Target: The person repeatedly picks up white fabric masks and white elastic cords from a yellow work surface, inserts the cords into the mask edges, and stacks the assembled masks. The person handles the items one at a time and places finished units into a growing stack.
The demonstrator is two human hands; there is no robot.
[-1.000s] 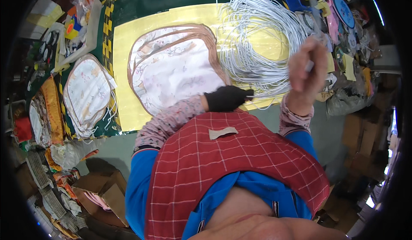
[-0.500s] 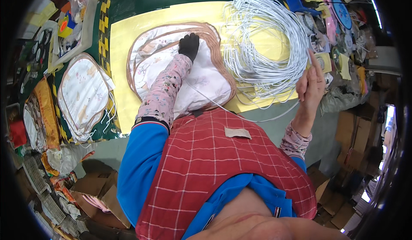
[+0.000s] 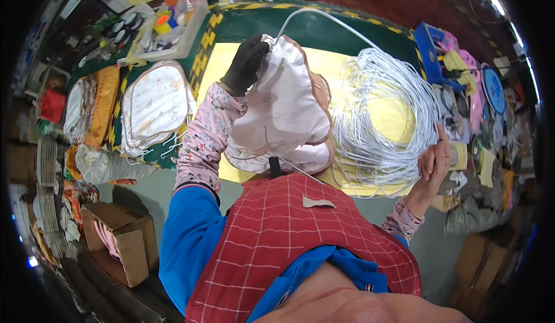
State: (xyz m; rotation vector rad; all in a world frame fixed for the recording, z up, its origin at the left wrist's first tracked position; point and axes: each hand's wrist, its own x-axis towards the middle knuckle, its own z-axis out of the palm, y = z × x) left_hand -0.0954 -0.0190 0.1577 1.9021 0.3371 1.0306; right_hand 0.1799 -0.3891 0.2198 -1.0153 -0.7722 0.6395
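My left hand, in a black glove, is closed on the top edge of a white printed fabric piece with brown trim, raised off the table. Under it lie more trimmed pieces, partly hidden. My bare right hand is closed round a thin white wire, its index finger stretched along it. One bent wire end hangs before the fabric. An arched stretch of white wire comes down to the fabric's top beside my left hand; whether it enters the fabric is hidden.
A large coil of white wires lies on the yellow sheet to the right. Left of it is a stack of trimmed fabric pieces. A plastic bin stands far left, a blue bin far right. A cardboard box sits lower left.
My left hand has lifted the fabric piece from the sheet by its edge. The arched wire's end now meets the fabric's top. My right hand still holds the wire. The whole view has shifted.
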